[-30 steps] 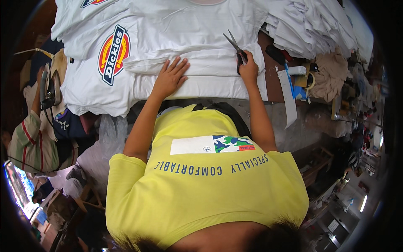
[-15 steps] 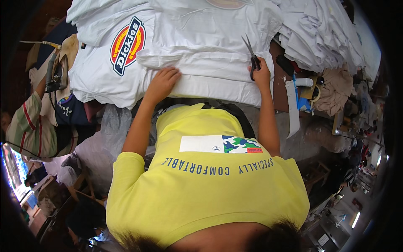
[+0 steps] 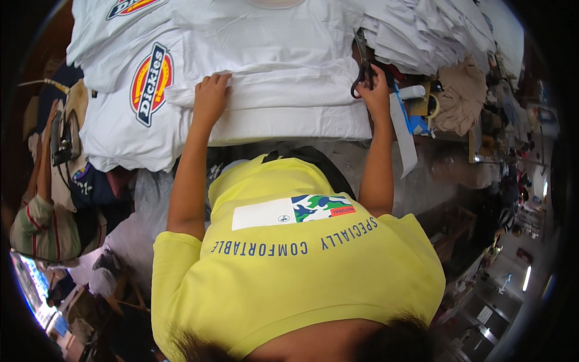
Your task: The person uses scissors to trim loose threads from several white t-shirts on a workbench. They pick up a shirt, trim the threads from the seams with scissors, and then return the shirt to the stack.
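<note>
A white T-shirt (image 3: 277,99) with a folded band along its near edge lies in front of me on a layer of white garments. My left hand (image 3: 211,99) is on the fold, fingers bent over the cloth and closed on it; the fingertips are partly hard to make out. At the right end of the fold, my right hand (image 3: 376,93) holds a pair of scissors (image 3: 362,51) by the black handles. Their blades point away from me, beyond the end of the cloth. A coloured round print (image 3: 151,84) shows on the white cloth left of my left hand.
A heap of white garments (image 3: 422,30) lies at the far right. Nearer are a white strip (image 3: 402,136), a tape roll (image 3: 433,105) and beige cloth (image 3: 461,96). At left, another person's hand (image 3: 51,117) is at an iron (image 3: 63,136).
My left hand has gone from lying flatter on the cloth to bent fingers at the fold. The scissors have moved to the cloth's right end. The whole view has shifted slightly.
</note>
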The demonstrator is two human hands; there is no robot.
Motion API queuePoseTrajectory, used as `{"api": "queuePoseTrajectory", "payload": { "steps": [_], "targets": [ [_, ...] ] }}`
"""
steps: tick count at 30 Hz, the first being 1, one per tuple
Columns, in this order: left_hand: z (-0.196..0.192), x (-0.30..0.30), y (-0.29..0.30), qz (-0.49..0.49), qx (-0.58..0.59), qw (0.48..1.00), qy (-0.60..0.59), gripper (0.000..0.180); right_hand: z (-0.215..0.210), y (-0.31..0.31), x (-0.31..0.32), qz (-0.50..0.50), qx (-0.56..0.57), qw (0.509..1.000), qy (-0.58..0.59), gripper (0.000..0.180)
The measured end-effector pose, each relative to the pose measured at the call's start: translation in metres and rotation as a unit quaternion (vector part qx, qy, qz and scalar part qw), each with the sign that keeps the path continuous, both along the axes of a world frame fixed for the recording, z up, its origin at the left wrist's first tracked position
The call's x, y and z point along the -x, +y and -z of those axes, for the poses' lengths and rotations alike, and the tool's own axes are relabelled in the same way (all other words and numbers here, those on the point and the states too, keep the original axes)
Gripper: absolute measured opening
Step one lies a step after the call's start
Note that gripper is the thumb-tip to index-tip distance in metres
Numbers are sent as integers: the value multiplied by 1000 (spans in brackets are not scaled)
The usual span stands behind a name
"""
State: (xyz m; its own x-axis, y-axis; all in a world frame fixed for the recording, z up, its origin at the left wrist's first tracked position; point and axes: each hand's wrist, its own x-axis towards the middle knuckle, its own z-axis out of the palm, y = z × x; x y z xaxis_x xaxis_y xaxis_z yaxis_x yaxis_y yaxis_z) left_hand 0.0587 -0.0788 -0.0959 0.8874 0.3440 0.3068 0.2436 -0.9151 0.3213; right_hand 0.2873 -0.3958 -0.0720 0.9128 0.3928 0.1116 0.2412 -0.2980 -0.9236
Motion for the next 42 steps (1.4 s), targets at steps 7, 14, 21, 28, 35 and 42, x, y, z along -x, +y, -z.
{"api": "queuePoseTrajectory", "payload": {
  "steps": [7,14,21,28,35,42],
  "targets": [
    [7,-5,10,11,112,993,22,22,19,-108,22,54,95,993,38,54],
    [-9,15,1,56,190,975,101,21,40,-141,38,125,213,968,-37,53],
    [-12,55,-24,151,327,871,333,22,17,-125,33,124,557,818,-71,30],
    [-24,3,-40,-39,89,993,-71,25,-13,-31,13,-38,309,922,-232,23],
    [-10,-40,-27,-78,69,988,114,30,12,117,97,-401,58,903,-144,23],
    [-117,124,-26,393,486,779,56,35,54,113,95,-406,152,894,-114,48]
  ]
}}
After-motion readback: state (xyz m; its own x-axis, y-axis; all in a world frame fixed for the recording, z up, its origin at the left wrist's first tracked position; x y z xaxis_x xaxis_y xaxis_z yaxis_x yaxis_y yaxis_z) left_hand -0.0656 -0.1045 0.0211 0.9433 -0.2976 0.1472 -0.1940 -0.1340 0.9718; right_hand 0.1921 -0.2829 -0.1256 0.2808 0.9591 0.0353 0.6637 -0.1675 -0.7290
